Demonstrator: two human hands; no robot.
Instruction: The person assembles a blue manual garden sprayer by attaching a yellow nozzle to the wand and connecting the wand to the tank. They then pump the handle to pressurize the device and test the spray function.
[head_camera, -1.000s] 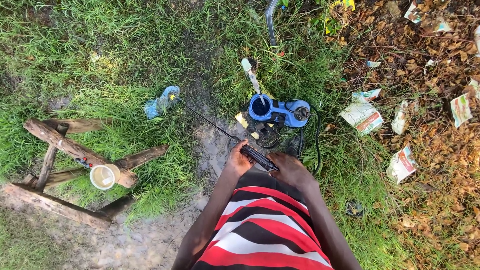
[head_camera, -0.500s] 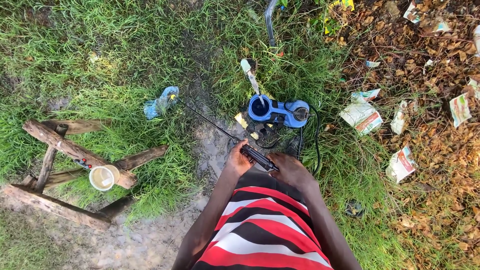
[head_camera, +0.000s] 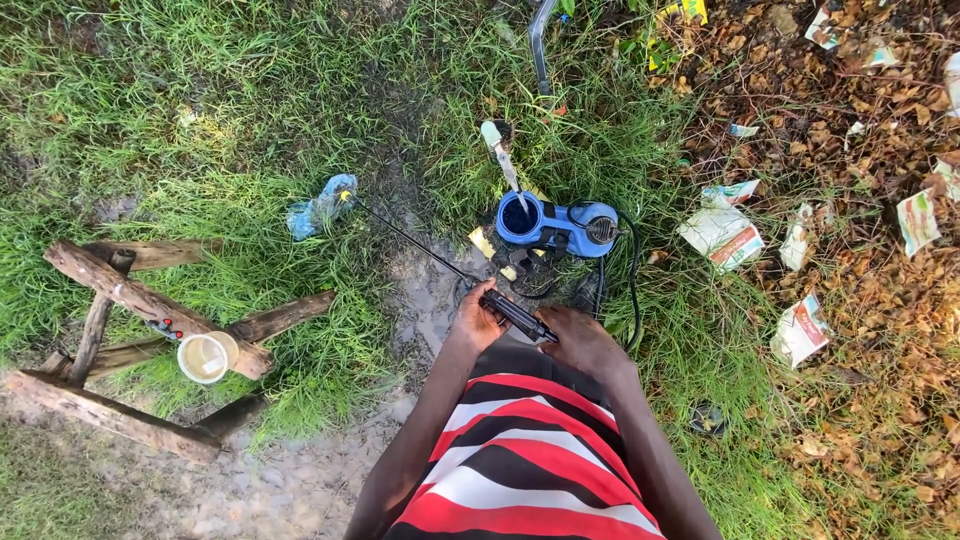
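View from above of a person in a red, black and white striped shirt (head_camera: 520, 460) standing on wet, muddy ground beside grass. Both hands meet at waist height around a black spray handle (head_camera: 517, 313). The left hand (head_camera: 474, 322) is closed around the handle's near end; the right hand (head_camera: 583, 342) rests against its other end, though the fingers are hidden, so how tightly it grips cannot be told. A thin black lance (head_camera: 410, 238) runs from the handle up and to the left across the mud, ending at a crumpled blue bag (head_camera: 320, 205) lying in the grass.

Just beyond the hands, on the ground, sits a blue sprayer unit (head_camera: 555, 225) with a round dark opening and a black hose (head_camera: 630, 285) looping around its right side. A wooden frame (head_camera: 130, 300) of rough poles lies at the left, with a small white cup (head_camera: 207, 357) resting on it. At the right, torn paper wrappers (head_camera: 725, 235) are scattered over dry brown leaves (head_camera: 870, 330).
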